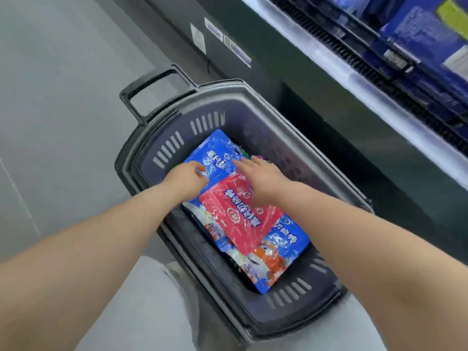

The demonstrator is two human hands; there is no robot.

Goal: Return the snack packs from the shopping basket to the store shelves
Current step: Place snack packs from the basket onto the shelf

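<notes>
Below, a dark shopping basket (166, 148) sits on the grey floor (63, 97), just beside a store shelf (354, 79) stocked with blue boxes (417, 36). Both hands reach inside. The left hand (187, 179) has its fingers curled, pinching the edge of a blue snack pack (217, 153). The right hand (263, 178) lies flat with fingers straight, across the blue pack and a red snack pack (240, 219) lying on top of it.

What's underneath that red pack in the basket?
Sticking out from under the red pack at both ends are blue snack packs. How many there are, and anything deeper in the basket, is covered.
</notes>
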